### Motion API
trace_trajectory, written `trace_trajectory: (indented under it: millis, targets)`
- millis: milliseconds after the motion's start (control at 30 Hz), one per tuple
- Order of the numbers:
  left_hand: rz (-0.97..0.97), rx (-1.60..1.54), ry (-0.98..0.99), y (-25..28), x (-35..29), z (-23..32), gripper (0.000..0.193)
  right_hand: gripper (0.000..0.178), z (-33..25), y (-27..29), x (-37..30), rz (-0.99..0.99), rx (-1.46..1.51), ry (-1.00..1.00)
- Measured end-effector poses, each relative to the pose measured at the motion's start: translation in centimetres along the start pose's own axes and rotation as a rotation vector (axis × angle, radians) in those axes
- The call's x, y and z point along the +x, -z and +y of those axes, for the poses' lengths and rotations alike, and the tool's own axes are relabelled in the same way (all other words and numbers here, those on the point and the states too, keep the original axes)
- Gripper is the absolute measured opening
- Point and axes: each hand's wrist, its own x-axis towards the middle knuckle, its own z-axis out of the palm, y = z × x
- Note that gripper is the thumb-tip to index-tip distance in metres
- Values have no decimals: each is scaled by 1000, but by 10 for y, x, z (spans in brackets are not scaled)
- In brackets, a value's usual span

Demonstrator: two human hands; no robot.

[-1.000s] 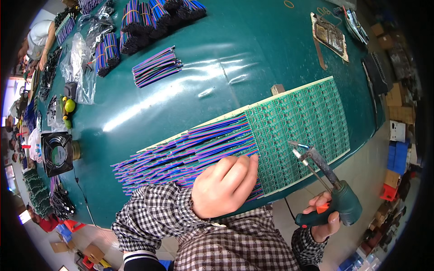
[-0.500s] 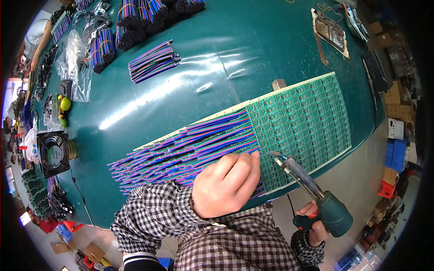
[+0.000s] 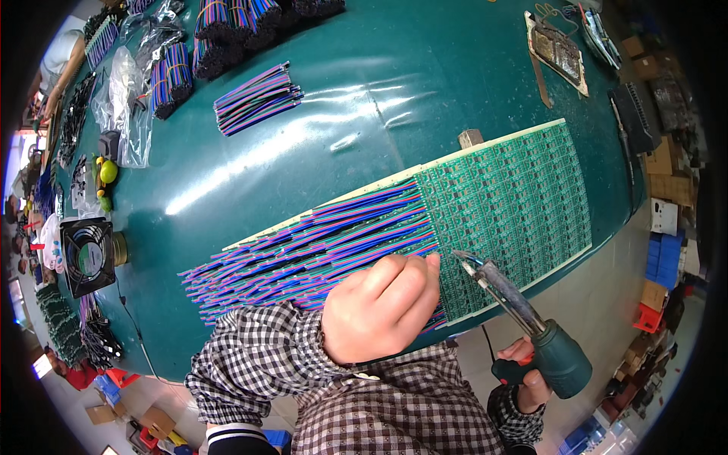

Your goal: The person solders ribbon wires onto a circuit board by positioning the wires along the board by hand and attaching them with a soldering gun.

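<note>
My left hand (image 3: 383,307) is closed in a pinch over a panel of green circuit boards (image 3: 504,201), right where rows of wires meet it. Whatever sits between thumb and forefinger is hidden. Blue, red, green and black wires (image 3: 326,235) fan out leftward from the boards, and my left sleeve covers part of them. In my right hand (image 3: 531,383), at the lower right, is a soldering gun (image 3: 561,360) with a dark green body. Its tip points up and left over the panel, a little right of my left fingertips; contact with the board cannot be made out.
A loose wire bundle (image 3: 258,98) lies beyond the panel, with more tied bundles (image 3: 227,30) at the far left. A small fan (image 3: 87,258) stands at the left edge. Far right are a solder-stained tray (image 3: 557,57) and a wooden block (image 3: 470,139) touching the panel.
Both hands and the soldering gun keep nearly the same places over the panel. The view has shifted very slightly. At the far upper left, another person's arm has moved a little.
</note>
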Motion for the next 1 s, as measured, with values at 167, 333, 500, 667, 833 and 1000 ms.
trace_trajectory:
  millis: [167,333,500,667,833,1000]
  targets:
    - [-24,12,26,3,1,2,41,83,0,5,2,-67,-80,11]
    - [-32,-1,33,3,1,2,41,73,-9,-10,4,3,-46,17]
    - [-42,-5,45,5,2,2,42,63,-3,4,5,-71,-293,93]
    - [-49,-9,42,5,2,2,42,56,-9,-5,9,-76,-459,130]
    - [-50,-14,34,4,3,1,42,58,-12,-6,11,-78,-495,167]
    - [-46,-14,49,6,1,0,43,57,-12,-9,13,-111,-467,153]
